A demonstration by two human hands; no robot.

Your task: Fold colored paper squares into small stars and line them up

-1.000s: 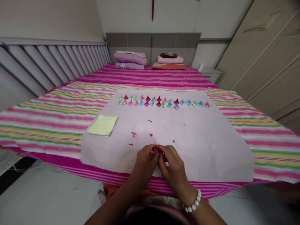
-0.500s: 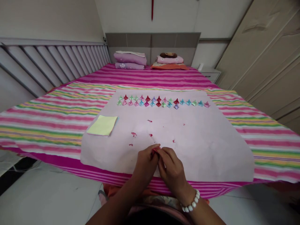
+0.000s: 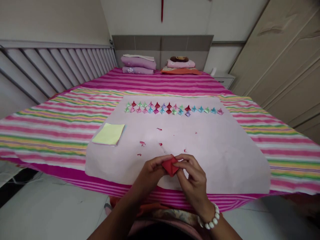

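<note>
A red folded paper piece (image 3: 170, 167) is held above the near edge of a large pale sheet (image 3: 225, 156). My left hand (image 3: 153, 170) pinches its left side between thumb and fingers. On its right side my right hand (image 3: 192, 175) grips it too, fingertips lying over the upper right face. Folded, pointed paper pieces (image 3: 169, 110) in red, green, blue, pink and purple stand in two rows across the far part of the sheet. Small red marks or scraps (image 3: 142, 143) are scattered on the sheet beyond my hands; I cannot tell which they are.
A stack of square paper (image 3: 108, 134), yellow on top, lies at the sheet's left. Under the sheet is a bed with a striped cover (image 3: 55, 126). Folded bedding (image 3: 138, 63) and a pink pile (image 3: 181, 64) sit by the headboard (image 3: 162, 50). A white railing (image 3: 55, 66) runs along the left.
The red paper has turned so its broad diamond-shaped face shows; before, it was mostly hidden by fingers. My right hand has moved a little right and my hands are farther apart.
</note>
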